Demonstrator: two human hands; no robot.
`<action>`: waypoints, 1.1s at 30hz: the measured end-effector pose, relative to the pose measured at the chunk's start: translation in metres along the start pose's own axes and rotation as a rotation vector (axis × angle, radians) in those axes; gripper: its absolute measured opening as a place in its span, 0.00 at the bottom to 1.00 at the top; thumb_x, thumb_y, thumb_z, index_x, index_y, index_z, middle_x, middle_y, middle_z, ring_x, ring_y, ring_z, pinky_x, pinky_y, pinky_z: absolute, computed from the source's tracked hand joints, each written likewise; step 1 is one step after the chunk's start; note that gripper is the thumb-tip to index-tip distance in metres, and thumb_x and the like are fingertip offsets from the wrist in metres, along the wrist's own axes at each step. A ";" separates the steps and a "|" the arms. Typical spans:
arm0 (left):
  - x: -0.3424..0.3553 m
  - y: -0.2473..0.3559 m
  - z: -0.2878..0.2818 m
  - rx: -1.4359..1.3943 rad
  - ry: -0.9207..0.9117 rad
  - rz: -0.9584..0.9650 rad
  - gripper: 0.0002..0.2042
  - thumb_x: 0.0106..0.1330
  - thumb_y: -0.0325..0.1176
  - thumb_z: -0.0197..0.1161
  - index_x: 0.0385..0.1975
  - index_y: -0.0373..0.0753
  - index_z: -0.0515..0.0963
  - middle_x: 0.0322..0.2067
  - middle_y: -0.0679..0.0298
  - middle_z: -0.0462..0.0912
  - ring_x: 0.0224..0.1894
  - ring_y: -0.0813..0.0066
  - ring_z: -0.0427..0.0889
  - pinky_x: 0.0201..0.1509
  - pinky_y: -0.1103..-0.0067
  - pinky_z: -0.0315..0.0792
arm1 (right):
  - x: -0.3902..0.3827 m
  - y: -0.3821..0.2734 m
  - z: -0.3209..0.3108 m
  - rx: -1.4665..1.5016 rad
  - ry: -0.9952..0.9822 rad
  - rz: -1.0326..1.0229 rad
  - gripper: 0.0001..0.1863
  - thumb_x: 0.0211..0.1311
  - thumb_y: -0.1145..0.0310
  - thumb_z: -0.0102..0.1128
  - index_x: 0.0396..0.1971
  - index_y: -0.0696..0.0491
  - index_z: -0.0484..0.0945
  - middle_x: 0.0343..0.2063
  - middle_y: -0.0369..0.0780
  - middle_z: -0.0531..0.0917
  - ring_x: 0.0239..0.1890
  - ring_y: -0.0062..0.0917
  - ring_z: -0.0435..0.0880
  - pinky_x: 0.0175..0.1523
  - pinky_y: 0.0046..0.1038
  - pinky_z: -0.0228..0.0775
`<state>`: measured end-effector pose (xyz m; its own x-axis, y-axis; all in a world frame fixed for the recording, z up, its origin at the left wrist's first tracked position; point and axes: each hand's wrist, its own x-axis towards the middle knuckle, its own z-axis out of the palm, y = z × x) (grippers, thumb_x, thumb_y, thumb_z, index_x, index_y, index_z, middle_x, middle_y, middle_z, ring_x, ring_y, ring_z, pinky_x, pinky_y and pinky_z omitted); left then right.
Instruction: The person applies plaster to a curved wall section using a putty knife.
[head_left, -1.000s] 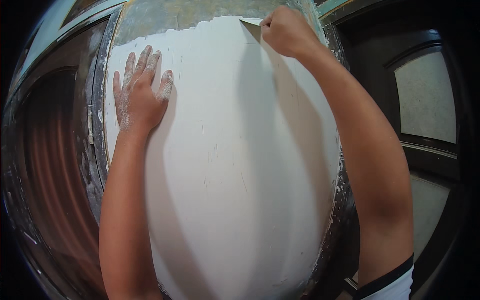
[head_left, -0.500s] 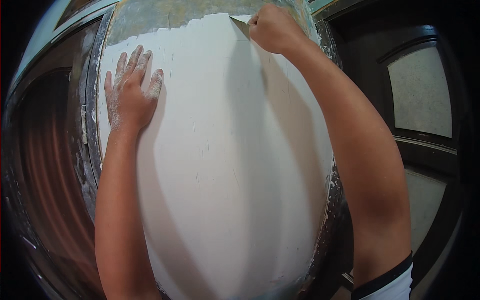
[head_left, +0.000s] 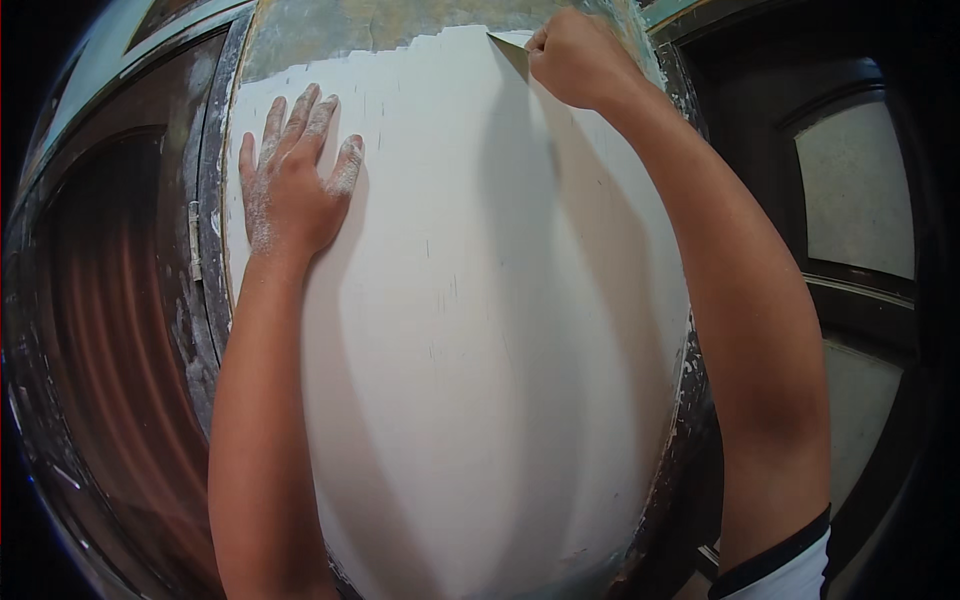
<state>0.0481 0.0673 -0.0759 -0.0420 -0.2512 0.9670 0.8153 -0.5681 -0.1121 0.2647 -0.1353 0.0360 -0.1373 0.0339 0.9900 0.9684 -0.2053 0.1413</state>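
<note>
A broad stretch of white filler [head_left: 430, 300] covers the wall in front of me, ending in a ragged upper edge. On its upper left, my left hand [head_left: 300, 170] lies flat with fingers spread, white dust coating the fingers and thumb side. My right hand [head_left: 580, 60] is closed at the upper right, around what looks like a putty knife [head_left: 511, 55]. Only its thin, flat blade shows, its corner close to the filler's top edge; the handle is hidden in my fist. Whether the blade touches the wall I cannot tell.
Bare grey-green wall [head_left: 340, 28] shows above the filler. To the left stands a dark wooden door [head_left: 110, 270] with a hinge [head_left: 195, 240] on its scuffed frame. Another dark door [head_left: 750, 110] with pale panels [head_left: 858, 188] is on the right, behind my right arm.
The whole scene sits slightly farther right in the picture. Against the wall, both hands keep about the same places. The blade's face now looks darker, with less white showing beside my fist.
</note>
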 end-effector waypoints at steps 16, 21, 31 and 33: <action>0.002 0.007 0.000 -0.037 0.007 0.004 0.27 0.74 0.51 0.55 0.71 0.53 0.70 0.76 0.73 0.62 0.79 0.65 0.54 0.82 0.59 0.37 | 0.006 0.014 0.004 -0.051 0.033 -0.070 0.09 0.55 0.72 0.56 0.20 0.60 0.80 0.18 0.51 0.76 0.23 0.42 0.75 0.36 0.41 0.73; -0.001 -0.002 0.002 -0.033 0.030 0.009 0.27 0.73 0.52 0.53 0.70 0.51 0.72 0.75 0.70 0.65 0.79 0.64 0.56 0.82 0.59 0.39 | 0.004 -0.010 -0.004 -0.033 -0.084 0.008 0.11 0.53 0.73 0.58 0.26 0.62 0.87 0.29 0.59 0.85 0.35 0.51 0.88 0.44 0.44 0.77; -0.001 -0.001 0.003 -0.041 0.047 0.012 0.27 0.73 0.52 0.54 0.70 0.52 0.72 0.75 0.70 0.65 0.79 0.64 0.56 0.82 0.59 0.39 | 0.008 -0.001 0.005 -0.051 -0.002 -0.092 0.10 0.52 0.72 0.58 0.24 0.61 0.87 0.27 0.60 0.84 0.33 0.52 0.87 0.44 0.46 0.77; -0.003 -0.004 0.002 -0.040 0.042 0.006 0.27 0.73 0.52 0.54 0.70 0.52 0.72 0.75 0.70 0.65 0.79 0.65 0.56 0.82 0.59 0.39 | 0.002 -0.009 0.002 -0.032 0.001 -0.129 0.10 0.52 0.72 0.58 0.24 0.61 0.87 0.27 0.60 0.84 0.33 0.52 0.87 0.43 0.45 0.77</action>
<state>0.0461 0.0717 -0.0776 -0.0622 -0.2866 0.9560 0.7917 -0.5975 -0.1276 0.2558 -0.1314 0.0367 -0.2602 0.0615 0.9636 0.9357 -0.2302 0.2673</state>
